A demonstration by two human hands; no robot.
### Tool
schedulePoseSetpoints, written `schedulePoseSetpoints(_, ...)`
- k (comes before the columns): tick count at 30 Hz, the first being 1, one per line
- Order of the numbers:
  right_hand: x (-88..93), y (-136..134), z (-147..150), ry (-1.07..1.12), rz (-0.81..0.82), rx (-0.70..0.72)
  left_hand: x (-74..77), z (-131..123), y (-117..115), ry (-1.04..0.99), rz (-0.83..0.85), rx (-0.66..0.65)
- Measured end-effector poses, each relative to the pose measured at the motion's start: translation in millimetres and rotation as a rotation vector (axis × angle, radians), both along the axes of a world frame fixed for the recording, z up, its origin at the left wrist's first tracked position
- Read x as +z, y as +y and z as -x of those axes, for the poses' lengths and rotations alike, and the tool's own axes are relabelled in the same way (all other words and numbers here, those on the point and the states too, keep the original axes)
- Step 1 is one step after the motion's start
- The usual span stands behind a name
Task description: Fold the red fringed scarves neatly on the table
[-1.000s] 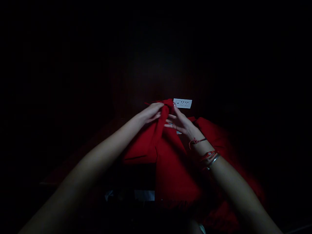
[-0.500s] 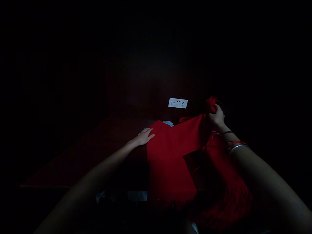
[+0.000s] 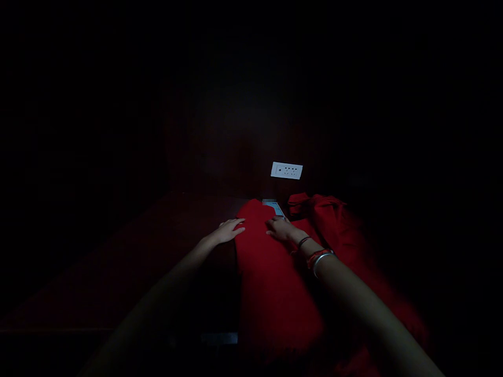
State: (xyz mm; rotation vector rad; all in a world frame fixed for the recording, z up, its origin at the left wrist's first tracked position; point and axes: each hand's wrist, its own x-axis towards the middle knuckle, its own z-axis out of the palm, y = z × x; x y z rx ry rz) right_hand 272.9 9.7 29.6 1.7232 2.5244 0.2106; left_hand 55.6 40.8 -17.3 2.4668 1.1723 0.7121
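Observation:
A red fringed cloth (image 3: 275, 283) lies over the dark table and hangs past its front edge. My left hand (image 3: 230, 230) rests at the cloth's upper left edge, fingers apart. On its upper right edge lies my right hand (image 3: 281, 229), its fingers spread on the fabric. More red cloth (image 3: 330, 214) is bunched to the right and trails down into shadow. A pale blue flat object (image 3: 275, 207) shows partly behind the cloth, just beyond my right hand.
A white socket plate (image 3: 286, 170) is on the dark wall behind. The dark reddish table (image 3: 129, 251) stretches to the left. Below its front edge a pale strip (image 3: 220, 338) shows dimly. Much of the surroundings is too dark to make out.
My right hand has let go of the raised cloth end and come left and down onto the cloth. The raised part now lies bunched at the right. My left hand has shifted slightly.

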Motion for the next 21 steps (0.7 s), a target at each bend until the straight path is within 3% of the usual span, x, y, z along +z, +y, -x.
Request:
schedulePoseSetpoints(3,0.7,12,-3,0.048,-0.010,0.031,3.4,8,1,-0.033,0.027,-0.031)
schedulePoseSetpoints(6,15.8,14,-8,0.122,-0.052,0.076,7.6,11,1,-0.063,0.050,0.036)
schedulePoseSetpoints(11,30.5,10,-15,0.073,-0.033,-0.087,11.8,6,-2,-0.144,-0.012,0.128)
schedulePoseSetpoints(16,12.2,8,-17,0.000,-0.044,-0.185,13.6,10,-2,-0.096,0.064,0.225)
schedulePoseSetpoints(21,-5.1,5,-10,0.000,-0.084,-0.158,13.6,13,-2,-0.182,0.173,0.152)
